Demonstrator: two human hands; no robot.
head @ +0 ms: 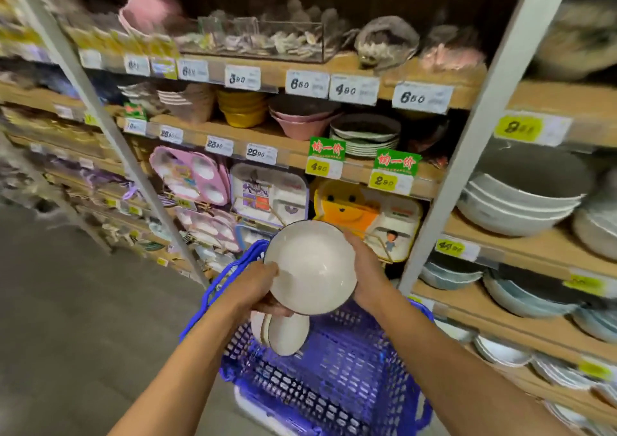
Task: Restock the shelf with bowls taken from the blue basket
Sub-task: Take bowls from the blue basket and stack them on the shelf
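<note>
Two hands hold one white bowl (314, 265) up over the basket (350, 375), its hollow tipped toward the camera and its dark rim showing along the far edge. The left hand (257, 283) grips the bowl's left rim, thumb curled over the edge and onto the inside. The right hand (365, 267) clasps the right side, palm against the wall and fingers wrapped behind it, out of sight. Just below the left hand, more bowls (287, 333) stand on edge, nested together, at the basket's near-left side; whether the left hand touches them I cannot tell. The blue basket sits low in front of the person, its mesh bottom bare on the right.

Right of a pale upright post (464, 155), a wooden shelf (534, 252) carries stacked grey bowls (521, 198), with darker stacks on the boards under it. Beyond the held bowl, children's divided trays (273, 192) lean on a lower shelf. Far above them sit yellow and pink bowls, blurred. Price tags (307, 83) line the shelf edges. Grey floor (83, 302) lies to the left.
</note>
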